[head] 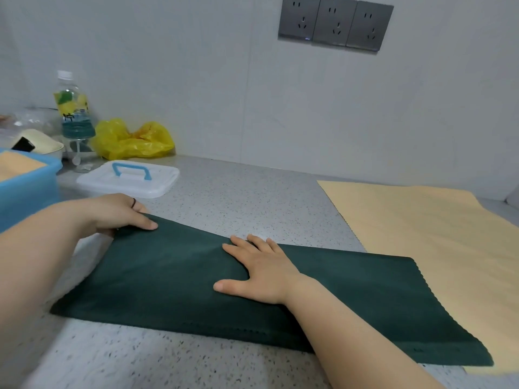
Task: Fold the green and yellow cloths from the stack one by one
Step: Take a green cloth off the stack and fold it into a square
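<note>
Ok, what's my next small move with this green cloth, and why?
Probably swing its left end over to the right end: your left hand pinches the far-left corner of the green cloth, and your right hand presses flat on its middle.

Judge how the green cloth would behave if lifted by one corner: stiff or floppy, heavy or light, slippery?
Probably floppy: the green cloth sags between the left hand, which grips its raised corner, and the flat right hand. Likely light: it looks thin. It may slide on the smooth counter, hence perhaps the pinning hand.
</note>
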